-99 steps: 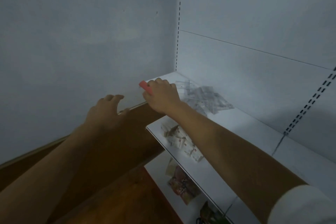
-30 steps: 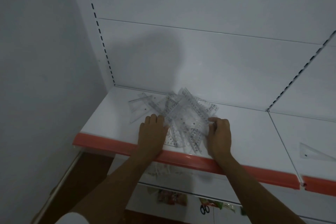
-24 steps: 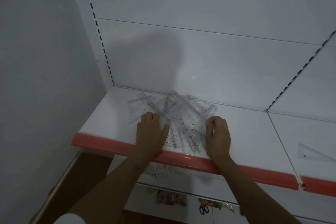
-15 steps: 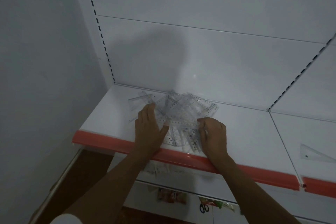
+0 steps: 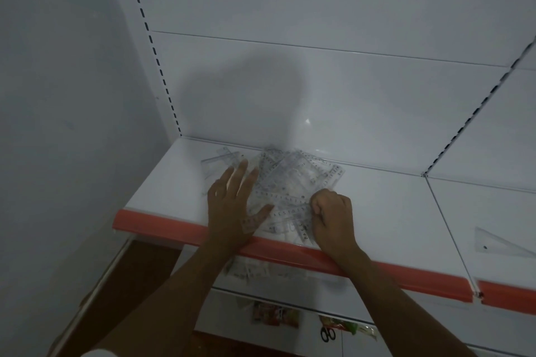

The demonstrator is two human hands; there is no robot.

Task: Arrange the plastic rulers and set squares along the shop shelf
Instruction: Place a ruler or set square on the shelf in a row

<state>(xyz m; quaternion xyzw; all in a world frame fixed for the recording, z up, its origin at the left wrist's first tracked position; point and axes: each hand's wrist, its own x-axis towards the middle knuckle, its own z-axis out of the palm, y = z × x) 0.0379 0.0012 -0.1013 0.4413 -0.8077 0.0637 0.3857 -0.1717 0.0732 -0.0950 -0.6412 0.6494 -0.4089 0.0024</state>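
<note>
Rulers (image 5: 293, 182), clear plastic and mixed with set squares, lie in a loose overlapping heap on the white shelf (image 5: 385, 211), near its left end and reaching from the back panel (image 5: 348, 101) almost to the red front strip (image 5: 162, 226). Printed scales run along several edges; single pieces within the heap cannot be told apart.

Left hand (image 5: 232, 206): laid flat on the left part of the heap, palm down, fingers (image 5: 242, 171) straight and spread, pointing toward the back panel, thumb out to the right over the plastic. It presses on the pieces and grips none.

Right hand (image 5: 333, 217): at the right front of the heap, fingers curled under with the thumb close against them, pinching the near edge of the rulers; which piece is pinched cannot be told.

Both forearms cross the red strip from below.

A lone set square (image 5: 499, 246) lies flat on the next shelf section to the right, well apart from the heap, beyond the seam between sections.

Slotted uprights (image 5: 153, 49) run up the back panel at the left and right. A grey wall (image 5: 58, 95) adjoins the shelf on the left. On lower shelves, small packets (image 5: 274, 317) and a pair of scissors (image 5: 327, 334) show below the strip.
</note>
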